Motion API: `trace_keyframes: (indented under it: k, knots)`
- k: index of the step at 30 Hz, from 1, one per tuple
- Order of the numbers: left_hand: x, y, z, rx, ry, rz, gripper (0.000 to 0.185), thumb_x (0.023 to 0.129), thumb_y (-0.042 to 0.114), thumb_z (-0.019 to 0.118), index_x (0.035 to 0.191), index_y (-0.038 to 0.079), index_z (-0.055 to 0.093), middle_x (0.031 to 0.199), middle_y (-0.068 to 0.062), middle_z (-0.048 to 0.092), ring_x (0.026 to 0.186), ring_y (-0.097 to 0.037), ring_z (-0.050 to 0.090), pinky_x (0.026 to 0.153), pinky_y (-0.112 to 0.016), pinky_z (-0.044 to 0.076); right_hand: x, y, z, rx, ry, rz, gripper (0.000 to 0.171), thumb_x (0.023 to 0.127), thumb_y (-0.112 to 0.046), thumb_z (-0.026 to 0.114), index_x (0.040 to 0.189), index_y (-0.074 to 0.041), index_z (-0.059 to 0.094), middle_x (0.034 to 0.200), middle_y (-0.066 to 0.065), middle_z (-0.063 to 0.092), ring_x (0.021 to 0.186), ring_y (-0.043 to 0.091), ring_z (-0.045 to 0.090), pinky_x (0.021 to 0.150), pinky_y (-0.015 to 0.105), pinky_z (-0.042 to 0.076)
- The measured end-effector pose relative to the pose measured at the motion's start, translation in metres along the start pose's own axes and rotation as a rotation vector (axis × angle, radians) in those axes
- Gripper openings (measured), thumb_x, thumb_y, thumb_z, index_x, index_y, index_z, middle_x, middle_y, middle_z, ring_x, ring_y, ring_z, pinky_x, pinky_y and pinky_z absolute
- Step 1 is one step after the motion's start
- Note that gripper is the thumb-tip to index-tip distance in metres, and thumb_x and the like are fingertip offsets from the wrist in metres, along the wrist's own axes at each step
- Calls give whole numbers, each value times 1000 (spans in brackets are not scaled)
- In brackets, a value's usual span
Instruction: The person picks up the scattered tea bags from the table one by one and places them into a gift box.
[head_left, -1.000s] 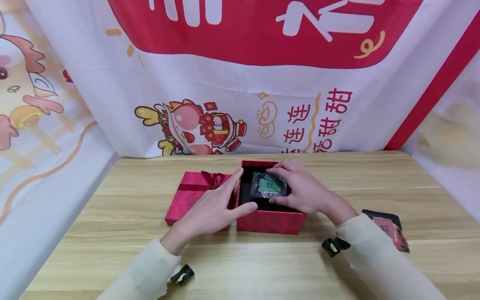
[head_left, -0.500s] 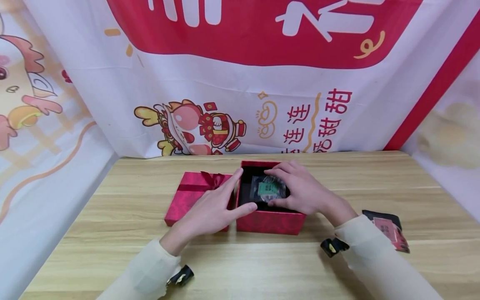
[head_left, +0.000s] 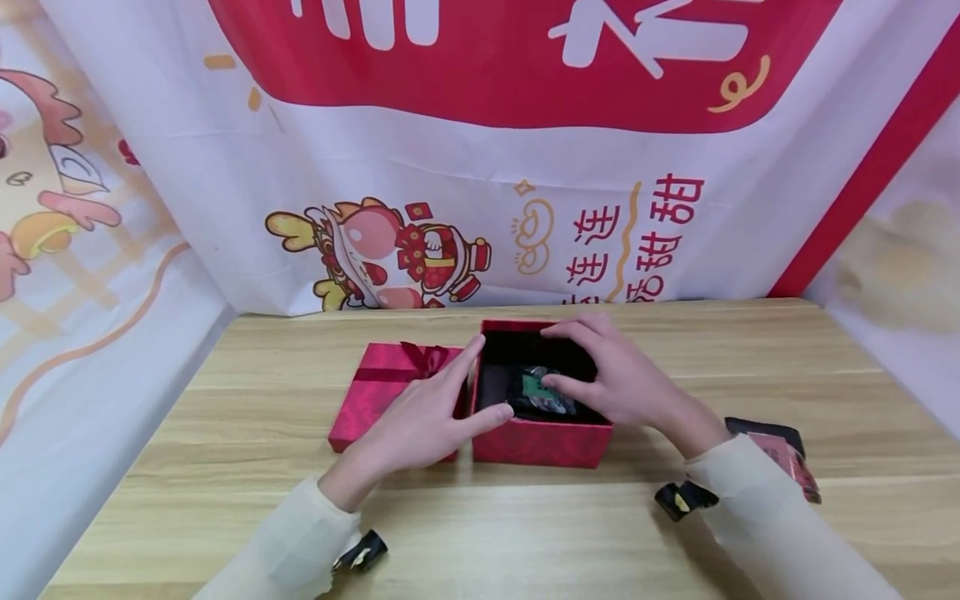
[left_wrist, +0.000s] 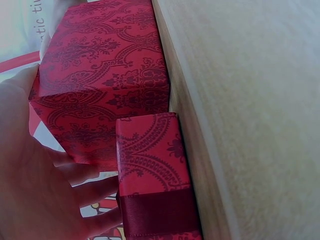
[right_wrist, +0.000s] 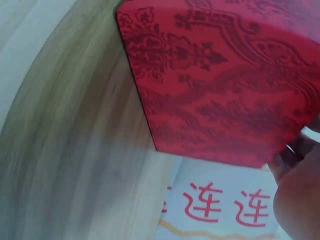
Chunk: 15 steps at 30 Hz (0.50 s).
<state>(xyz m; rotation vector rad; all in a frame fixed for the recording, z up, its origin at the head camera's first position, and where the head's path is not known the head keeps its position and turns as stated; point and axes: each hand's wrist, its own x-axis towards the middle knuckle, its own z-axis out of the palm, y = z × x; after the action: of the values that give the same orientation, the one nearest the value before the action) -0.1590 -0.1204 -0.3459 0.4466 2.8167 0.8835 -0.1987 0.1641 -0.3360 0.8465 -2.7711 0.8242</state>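
Note:
An uncovered red patterned gift box [head_left: 542, 446] with a black inside stands on the table. Low inside it lies a dark packet [head_left: 551, 396] with a green label, tilted toward the front right. My right hand [head_left: 630, 379] reaches over the box's right side, thumb and fingers spread apart, the thumb right at the packet's label. At the box's left rim is my left hand [head_left: 420, 417], its fingers extended and its thumb along the front left corner. The left wrist view shows that hand's thumb touching the box corner, the fingers stretched past its side.
The red lid [head_left: 382, 400] with a ribbon bow lies left of the box, partly under my left hand. A black packet [head_left: 776, 454] with a pink label lies at the right by my sleeve. A printed cloth [head_left: 450, 150] hangs behind the table [head_left: 525, 533].
The green-labelled packet has gone down deeper into the box, and my right hand has let go of it and drawn slightly right. My left hand has stayed in place.

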Motion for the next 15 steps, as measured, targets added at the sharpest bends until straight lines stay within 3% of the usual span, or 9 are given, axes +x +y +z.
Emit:
trace_keyframes:
  k: [6,10,12,15]
  knots:
    - [-1,1,-2,5,3,-2,101,90,84,58,169,47,7,172,7,37,141,-33,56,114,-63,48,-17,9,-18,71,41,34,64,95,-42,80,150,-19,58,151,7,56,141,29,49,115,66,44]
    - [0,1,-1,7,7,7,102,89,86,57,169,48,7,171,8,40,137,-31,60,111,-60,51,-35,23,-33,102,63,55,62,95,-38,81,149,-19,58,149,6,60,137,30,54,112,65,47]
    - [0,0,-1,8,7,9,102,87,88,56,169,49,7,170,9,41,136,-30,61,111,-60,51,-46,31,-40,97,76,60,62,95,-35,82,150,-20,58,147,4,63,133,26,58,110,56,49]
    - [1,0,0,2,5,10,102,87,88,55,168,50,7,171,9,39,137,-30,60,111,-61,50,-63,44,-49,85,86,75,66,93,-31,84,152,-25,55,144,3,65,129,16,59,110,31,48]
